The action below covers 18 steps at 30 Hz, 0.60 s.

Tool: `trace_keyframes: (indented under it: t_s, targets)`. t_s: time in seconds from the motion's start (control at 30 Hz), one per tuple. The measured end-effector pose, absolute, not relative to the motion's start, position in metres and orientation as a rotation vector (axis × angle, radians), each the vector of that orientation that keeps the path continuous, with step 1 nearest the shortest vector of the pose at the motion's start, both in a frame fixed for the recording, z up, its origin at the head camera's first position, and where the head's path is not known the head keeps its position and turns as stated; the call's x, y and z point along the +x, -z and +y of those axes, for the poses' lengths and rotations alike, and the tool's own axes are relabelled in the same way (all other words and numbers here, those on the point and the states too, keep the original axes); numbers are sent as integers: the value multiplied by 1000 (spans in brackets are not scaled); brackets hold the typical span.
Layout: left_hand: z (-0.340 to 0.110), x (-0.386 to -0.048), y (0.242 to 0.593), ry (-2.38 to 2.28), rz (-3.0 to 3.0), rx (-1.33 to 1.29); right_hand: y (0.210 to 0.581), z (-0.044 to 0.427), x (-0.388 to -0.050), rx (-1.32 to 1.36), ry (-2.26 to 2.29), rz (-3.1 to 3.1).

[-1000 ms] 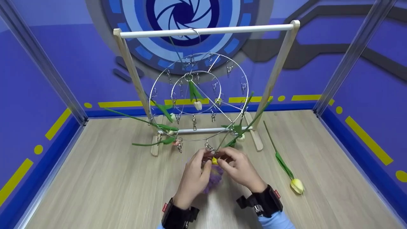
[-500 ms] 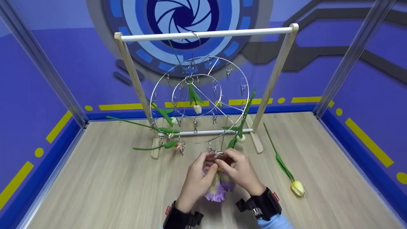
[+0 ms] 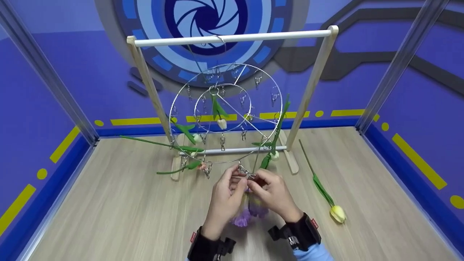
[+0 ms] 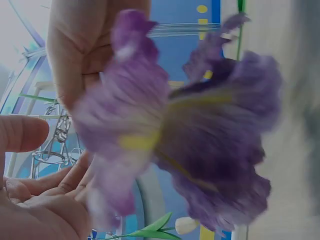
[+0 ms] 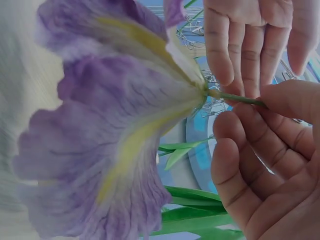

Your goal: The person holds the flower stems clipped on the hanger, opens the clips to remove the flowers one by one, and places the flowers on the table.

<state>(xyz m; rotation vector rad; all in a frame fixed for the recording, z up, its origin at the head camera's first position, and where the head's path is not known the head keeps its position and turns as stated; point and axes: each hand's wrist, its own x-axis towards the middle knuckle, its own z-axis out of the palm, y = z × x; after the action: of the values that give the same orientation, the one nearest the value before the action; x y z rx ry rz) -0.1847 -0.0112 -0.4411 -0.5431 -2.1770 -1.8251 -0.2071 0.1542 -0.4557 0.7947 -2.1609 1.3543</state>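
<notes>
My right hand pinches the thin green stem of a purple iris between thumb and fingers, just above the bloom. The flower hangs head down, its ruffled petals streaked with yellow. Beside it, my left hand has its thumb apart from its relaxed fingers, and nothing shows gripped between them in the left wrist view. A small metal clip on the front of the round hanger sits right by both hands' fingertips. Whether the clip bites the stem cannot be made out.
The hanger hangs from the white bar of a wooden stand. Several tulips dangle from its clips, among them a white tulip in the middle. A yellow tulip lies on the table to the right. Patterned walls enclose the table.
The iris bloom has swung into fuller view below my hands. My left fingers have loosened beside the clip, while my right hand keeps its pinch near the same place.
</notes>
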Motion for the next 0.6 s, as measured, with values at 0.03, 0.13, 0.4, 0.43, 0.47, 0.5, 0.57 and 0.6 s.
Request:
trace_keyframes:
  t_s: [0.03,0.13,0.4,0.43,0.47,0.5,0.57,0.6]
  targets:
    - [-11,-185,440,1834,-2172,-537,456,154,-207,801,-1346,-2163]
    - [-11,-186,439,1848,-2164,-509,456,154,-207,820,-1311,-2173]
    - [-13,-192,442,1832,-2132,-488,455,152,-207,842,-1306,-2156]
    - [-13,-192,442,1842,-2124,-490,454,153,-207,839,-1306,-2155]
    - [-13,-193,442,1852,-2118,-491,454,153,-207,836,-1307,-2157]
    - [-13,-193,441,1874,-2112,-487,454,153,-207,834,-1311,-2160]
    - [-13,-193,441,1922,-2106,-481,453,154,-206,825,-1323,-2166]
    - [-13,-193,440,1948,-2102,-479,453,154,-206,820,-1329,-2167]
